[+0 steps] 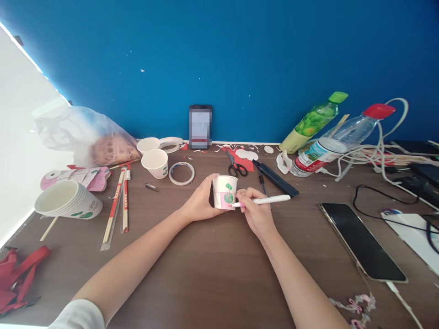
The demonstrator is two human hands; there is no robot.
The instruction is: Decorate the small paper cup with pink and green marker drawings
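In the middle of the head view my left hand (201, 199) is wrapped round the left side of a small white paper cup (225, 186). Green leaves are printed on the cup, and a pink coloured patch shows on its lower part. My right hand (255, 210) grips a white marker pen (274, 199), its barrel pointing off to the right. The pen's tip touches or nearly touches the cup's lower right side. Behind the cup lie black-handled scissors (238, 170) by red paper (245, 163).
Left stand more paper cups (155, 163), a cup stack (65, 201), tape (181, 173) and wrapped chopsticks (115, 205). A phone (200, 128) leans on the blue wall. Right are a black folded tool (277, 179), two bottles (338, 141), cables and a lying phone (363, 242).
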